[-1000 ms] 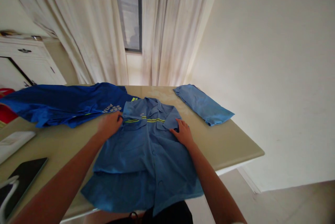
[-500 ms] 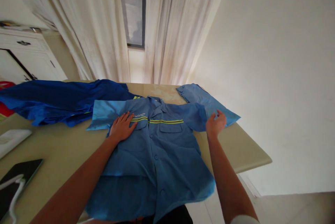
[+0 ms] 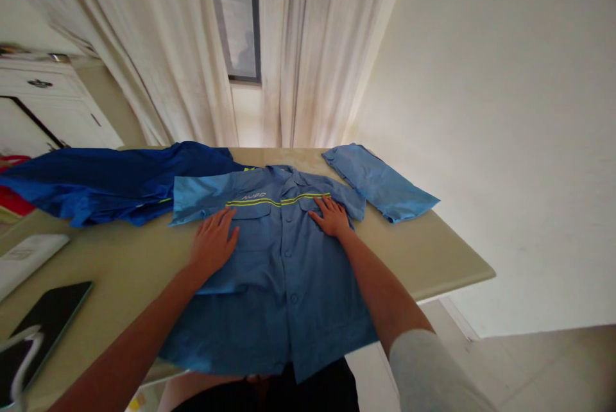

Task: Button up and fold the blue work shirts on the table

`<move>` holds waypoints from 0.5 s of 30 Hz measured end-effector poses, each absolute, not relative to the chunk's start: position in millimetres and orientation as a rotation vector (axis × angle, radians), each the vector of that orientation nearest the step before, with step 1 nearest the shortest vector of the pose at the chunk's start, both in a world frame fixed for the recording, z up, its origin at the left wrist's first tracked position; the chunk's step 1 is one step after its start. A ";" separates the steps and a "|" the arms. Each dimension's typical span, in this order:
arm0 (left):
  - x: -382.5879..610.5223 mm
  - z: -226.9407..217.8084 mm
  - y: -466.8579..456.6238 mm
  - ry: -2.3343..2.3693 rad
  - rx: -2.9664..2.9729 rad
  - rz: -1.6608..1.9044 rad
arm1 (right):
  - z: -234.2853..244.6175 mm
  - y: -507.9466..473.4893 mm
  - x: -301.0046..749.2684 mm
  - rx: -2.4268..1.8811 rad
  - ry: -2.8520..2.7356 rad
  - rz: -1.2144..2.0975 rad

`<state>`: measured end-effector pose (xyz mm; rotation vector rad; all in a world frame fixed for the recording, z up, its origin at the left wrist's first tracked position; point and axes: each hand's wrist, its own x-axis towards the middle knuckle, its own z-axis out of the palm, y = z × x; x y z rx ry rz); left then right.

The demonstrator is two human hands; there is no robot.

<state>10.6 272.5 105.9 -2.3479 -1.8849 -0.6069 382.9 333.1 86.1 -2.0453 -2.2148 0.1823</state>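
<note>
A blue short-sleeved work shirt (image 3: 260, 271) lies spread front side up, with buttons down the middle, a yellow-striped chest band and white lettering. Its lower hem hangs over the near table edge. Flat on the chest at the left, just below the stripes, rests my left hand (image 3: 214, 242), fingers stretched out. My right hand (image 3: 331, 216) lies with spread fingers on the pocket flap at the other side of the chest. Beyond the right sleeve is a folded light blue garment (image 3: 380, 184).
A darker blue garment (image 3: 120, 174) lies crumpled at the back left of the table (image 3: 437, 258). On the left are a white flat object (image 3: 33, 255), a dark tablet-like panel (image 3: 58, 316) and a white cable (image 3: 26, 348). Curtains (image 3: 317, 46) and a wall (image 3: 505, 110) stand behind.
My right hand has moved left from the sleeve onto the chest. My left hand has slid slightly down and left. The right sleeve no longer overlaps the folded garment.
</note>
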 end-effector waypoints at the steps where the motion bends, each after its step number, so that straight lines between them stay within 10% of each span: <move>1: 3.7 103.7 247.1 -1.919 -2.360 -0.643 | 87.8 341.0 385.1 -2.045 -2.215 0.205; 15: -50.9 63.2 26.2 -1.980 -2.266 -0.946 | 105.4 176.0 434.2 -1.625 -1.600 0.075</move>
